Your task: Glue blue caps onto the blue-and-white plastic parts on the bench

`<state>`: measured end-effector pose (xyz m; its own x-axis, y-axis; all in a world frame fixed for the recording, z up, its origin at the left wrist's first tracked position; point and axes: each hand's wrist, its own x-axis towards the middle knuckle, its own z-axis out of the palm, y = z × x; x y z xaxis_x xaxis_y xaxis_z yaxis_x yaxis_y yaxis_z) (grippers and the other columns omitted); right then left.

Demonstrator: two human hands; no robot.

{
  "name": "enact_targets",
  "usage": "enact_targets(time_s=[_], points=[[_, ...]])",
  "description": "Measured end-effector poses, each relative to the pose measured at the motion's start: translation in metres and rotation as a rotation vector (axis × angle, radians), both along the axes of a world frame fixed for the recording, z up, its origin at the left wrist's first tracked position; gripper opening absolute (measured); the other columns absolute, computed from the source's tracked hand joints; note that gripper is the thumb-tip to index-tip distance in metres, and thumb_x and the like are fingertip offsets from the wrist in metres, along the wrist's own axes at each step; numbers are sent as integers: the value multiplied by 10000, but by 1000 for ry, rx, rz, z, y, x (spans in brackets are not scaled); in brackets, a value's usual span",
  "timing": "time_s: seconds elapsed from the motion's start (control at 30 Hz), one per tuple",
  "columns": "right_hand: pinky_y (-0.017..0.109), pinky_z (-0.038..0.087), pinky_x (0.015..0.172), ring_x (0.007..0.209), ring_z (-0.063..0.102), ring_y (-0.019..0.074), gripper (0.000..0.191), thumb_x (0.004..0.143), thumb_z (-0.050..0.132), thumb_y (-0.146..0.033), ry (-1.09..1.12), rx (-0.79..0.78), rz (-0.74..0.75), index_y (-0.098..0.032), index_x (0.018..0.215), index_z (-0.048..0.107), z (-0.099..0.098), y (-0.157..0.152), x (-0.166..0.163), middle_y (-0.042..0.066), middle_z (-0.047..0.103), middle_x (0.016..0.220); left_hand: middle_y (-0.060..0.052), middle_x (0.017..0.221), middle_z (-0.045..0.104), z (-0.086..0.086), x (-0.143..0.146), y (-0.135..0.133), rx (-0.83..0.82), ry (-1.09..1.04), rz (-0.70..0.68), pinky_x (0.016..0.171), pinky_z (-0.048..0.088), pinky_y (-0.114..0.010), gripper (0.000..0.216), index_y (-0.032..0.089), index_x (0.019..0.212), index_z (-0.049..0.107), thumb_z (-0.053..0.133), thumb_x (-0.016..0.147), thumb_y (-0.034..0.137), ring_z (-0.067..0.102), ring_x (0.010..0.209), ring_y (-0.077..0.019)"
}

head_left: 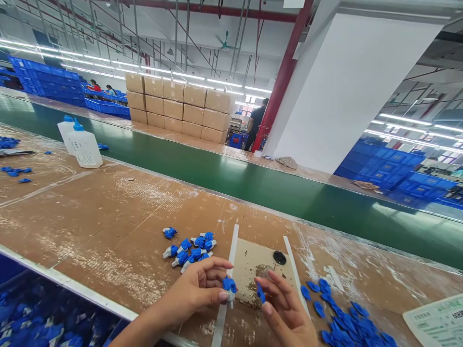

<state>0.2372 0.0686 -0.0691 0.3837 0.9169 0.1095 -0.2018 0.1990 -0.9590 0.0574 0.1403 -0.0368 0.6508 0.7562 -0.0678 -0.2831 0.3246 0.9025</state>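
Between thumb and fingers, my left hand (206, 289) pinches a small blue-and-white plastic part (229, 288), its white end pointing down. My right hand (284, 308) grips a thin blue plastic piece (260, 292) by its edges, a short gap away from the first part. Beneath both hands lies a stained beige sheet (249, 260) between two white tape strips, with a round black cap (279, 257) on it. Left of the sheet sits a cluster of blue-and-white parts (195, 249). To the right is a heap of loose blue pieces (347, 318).
A green conveyor belt (217, 168) runs behind the worktable. Two white bottles with blue caps (85, 147) stand at left. A blue bin of parts (47, 313) is at lower left. A printed label sheet (437, 315) lies at right. Stacked cartons (173, 108) stand beyond the belt.
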Motion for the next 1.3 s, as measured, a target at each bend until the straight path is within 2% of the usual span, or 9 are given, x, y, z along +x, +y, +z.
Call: enact_targets(time_s=[0.17, 0.5, 0.6, 0.8, 0.9, 1.0, 1.03, 1.17, 1.3], points=[[275, 494, 768, 832, 628, 144, 445, 666, 730, -414, 265, 92, 86, -332, 1069, 559, -8, 1, -39, 2, 678, 957, -39, 845, 645, 3, 1, -4, -34, -2, -30, 680, 446, -234, 469, 170, 1051, 553, 754, 628, 145, 606, 762, -132], [292, 508, 777, 866, 629, 169, 487, 666, 733, -407, 141, 60, -58, -258, 1080, 525, -17, 1, -50, 52, 671, 996, -40, 847, 659, 3, -1, -2, 23, -7, -74, 692, 438, -233, 440, 166, 1053, 562, 746, 653, 183, 605, 759, -131], [298, 505, 764, 848, 621, 170, 437, 708, 692, -412, -14, 96, -147, -240, 1077, 535, -18, 0, -56, 55, 666, 990, -53, 877, 658, 3, -1, -1, 30, 11, -87, 697, 451, -245, 452, 161, 1070, 552, 742, 664, 216, 608, 763, -136], [270, 453, 815, 947, 566, 158, 262, 815, 569, -262, -643, 323, -220, -296, 1074, 568, -11, -4, -55, 5, 624, 988, -33, 863, 656, 0, -1, -2, 68, 143, -85, 698, 464, -242, 460, 164, 1068, 550, 740, 651, 208, 610, 770, -137], [317, 441, 848, 971, 558, 189, 261, 819, 554, -299, -894, 260, -262, -265, 1077, 570, -4, -3, -12, 31, 623, 1024, -32, 796, 660, 3, -5, 4, 193, 254, 59, 692, 477, -269, 395, 150, 1038, 550, 693, 686, 257, 614, 708, -147], [356, 440, 854, 964, 571, 227, 280, 840, 476, -352, -1217, -138, -334, -191, 1022, 617, 4, 3, 52, 81, 632, 1039, -57, 881, 666, 5, -19, 19, 415, 447, 371, 757, 487, -309, 336, 162, 1030, 561, 620, 733, 308, 623, 801, -186], [371, 424, 878, 1006, 558, 239, 299, 853, 423, -313, -1358, -322, -292, -174, 1032, 617, 7, 6, 72, 90, 618, 1086, -61, 929, 663, 4, -26, 26, 504, 536, 502, 795, 483, -325, 315, 171, 1028, 570, 592, 750, 317, 619, 847, -198], [363, 452, 725, 856, 618, 266, 284, 795, 393, -172, -1483, -500, -148, -159, 858, 669, 11, 20, 113, 93, 668, 928, -92, 1117, 614, -4, -55, 53, 887, 999, 926, 972, 377, -435, 304, 174, 1054, 592, 471, 780, 219, 522, 1080, -269], [333, 437, 648, 790, 635, 256, 285, 774, 381, -169, -1551, -563, -69, -164, 805, 665, 9, 28, 117, 97, 673, 877, -125, 1353, 425, -12, -61, 60, 1065, 1333, 962, 1028, 246, -542, 360, 175, 1082, 615, 481, 748, 170, 272, 1285, -361]])
